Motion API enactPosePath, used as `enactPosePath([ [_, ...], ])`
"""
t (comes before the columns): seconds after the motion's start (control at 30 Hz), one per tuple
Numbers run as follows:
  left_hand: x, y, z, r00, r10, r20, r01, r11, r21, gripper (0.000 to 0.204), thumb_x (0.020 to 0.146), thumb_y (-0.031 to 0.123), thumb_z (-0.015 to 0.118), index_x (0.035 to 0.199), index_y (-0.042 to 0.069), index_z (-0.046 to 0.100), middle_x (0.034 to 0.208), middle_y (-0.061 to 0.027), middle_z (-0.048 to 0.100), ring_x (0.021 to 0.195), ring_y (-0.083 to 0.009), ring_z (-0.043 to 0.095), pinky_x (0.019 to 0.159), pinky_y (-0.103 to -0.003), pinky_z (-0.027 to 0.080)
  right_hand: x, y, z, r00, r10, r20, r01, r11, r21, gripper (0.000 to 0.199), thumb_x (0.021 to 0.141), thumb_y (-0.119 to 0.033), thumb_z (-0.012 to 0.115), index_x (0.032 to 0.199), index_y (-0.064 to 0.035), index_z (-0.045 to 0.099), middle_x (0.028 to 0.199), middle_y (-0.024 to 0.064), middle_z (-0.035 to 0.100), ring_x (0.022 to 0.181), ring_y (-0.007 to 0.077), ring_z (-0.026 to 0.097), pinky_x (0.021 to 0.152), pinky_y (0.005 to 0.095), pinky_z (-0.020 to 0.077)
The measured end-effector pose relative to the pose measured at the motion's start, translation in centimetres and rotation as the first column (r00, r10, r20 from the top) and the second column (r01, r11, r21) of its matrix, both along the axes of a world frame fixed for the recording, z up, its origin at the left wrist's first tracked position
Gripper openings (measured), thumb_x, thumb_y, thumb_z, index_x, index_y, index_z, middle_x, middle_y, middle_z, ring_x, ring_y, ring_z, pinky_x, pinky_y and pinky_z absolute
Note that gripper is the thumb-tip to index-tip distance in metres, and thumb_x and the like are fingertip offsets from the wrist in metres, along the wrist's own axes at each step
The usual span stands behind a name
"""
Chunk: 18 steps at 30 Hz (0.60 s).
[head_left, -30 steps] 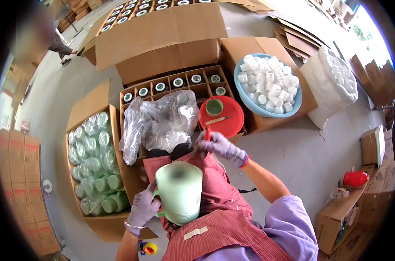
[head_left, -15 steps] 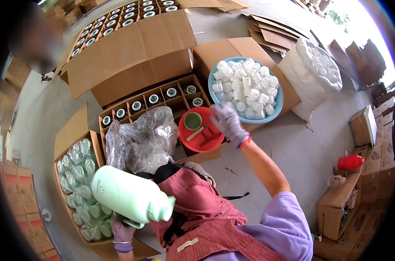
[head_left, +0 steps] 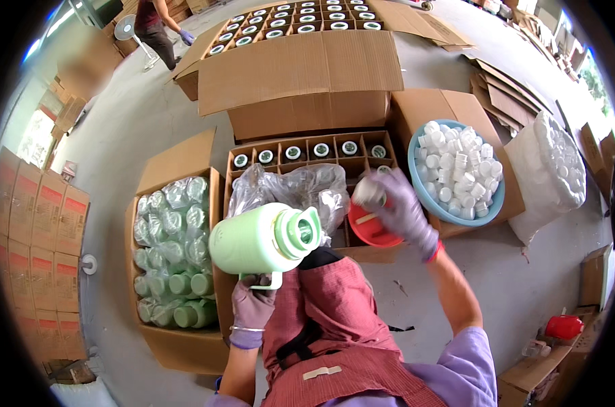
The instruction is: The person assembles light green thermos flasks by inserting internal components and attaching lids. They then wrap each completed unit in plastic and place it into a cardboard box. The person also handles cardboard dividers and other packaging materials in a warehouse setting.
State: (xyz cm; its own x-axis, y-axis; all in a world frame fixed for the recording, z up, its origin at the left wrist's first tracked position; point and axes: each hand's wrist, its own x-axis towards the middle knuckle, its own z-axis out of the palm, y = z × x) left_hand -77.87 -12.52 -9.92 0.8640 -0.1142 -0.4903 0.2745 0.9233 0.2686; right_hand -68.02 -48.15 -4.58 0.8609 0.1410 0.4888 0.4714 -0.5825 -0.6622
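Note:
My left hand (head_left: 254, 302), in a grey glove, is closed round the handle of a light green vacuum jug (head_left: 250, 241). The jug lies tilted on its side in the air, its uncovered mouth and spout facing right. My right hand (head_left: 406, 211), also gloved, is closed on a small pale cup-shaped piece (head_left: 368, 193), blurred by motion. That piece hangs over a red bowl (head_left: 375, 234), where a light-coloured tool handle shows. Behind the jug, crumpled clear plastic bags (head_left: 290, 186) lie on a divided carton (head_left: 351, 163) that holds jugs with round white-rimmed tops.
At left stands a carton of bagged green jugs (head_left: 175, 247). A blue basin (head_left: 457, 173) of white stoppers sits at right, beside a white sack (head_left: 545, 169). Farther back are a large carton of jugs (head_left: 301, 68) and another person (head_left: 158, 34). Stacked cartons (head_left: 40, 237) line the left.
My left hand has raised the jug and turned its mouth toward me. My right hand has moved over the red bowl and taken hold of the cup-shaped piece. The view has shifted left.

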Motion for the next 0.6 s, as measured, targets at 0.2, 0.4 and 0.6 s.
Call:
enactPosePath([
  [0.2,-0.2,-1.8,1.8,0.988,-0.105,0.111,0.081,0.977,0.199,0.023,0.093,0.015,0.047,0.096,0.000,0.063,0.097,-0.0115,0.068,0.094,-0.0237,0.066,0.088,-0.038,0.056,-4.4,9.3,1.0,0.998,0.042,-0.053,-0.038,0.997,0.067,0.067,0.086,-0.042,0.066,0.139,-0.0069,0.046,0.111,0.0215,0.052,0.101,0.0369,0.055,0.091,0.0425,0.0459],
  [0.4,-1.0,-1.6,2.0,0.979,-0.090,0.183,0.047,0.972,0.230,0.028,0.094,0.021,0.048,0.103,-0.001,0.061,0.097,-0.0089,0.066,0.089,-0.0195,0.063,0.084,-0.034,0.055,-4.6,13.4,2.5,0.998,0.012,0.054,-0.030,0.941,0.338,0.070,0.076,-0.040,0.076,0.129,-0.0036,0.051,0.121,0.0245,0.049,0.111,0.0403,0.051,0.095,0.0448,0.0427],
  [0.6,-0.2,-1.3,1.4,0.967,-0.144,0.210,0.053,0.921,0.387,0.028,0.091,0.018,0.048,0.109,-0.001,0.058,0.102,-0.0098,0.064,0.087,-0.0189,0.062,0.079,-0.039,0.057,-4.0,15.0,-0.5,0.989,-0.137,-0.055,0.145,0.833,0.534,0.034,0.079,-0.014,0.058,0.110,0.0002,0.054,0.105,0.0200,0.049,0.096,0.0352,0.052,0.087,0.0415,0.0434],
])
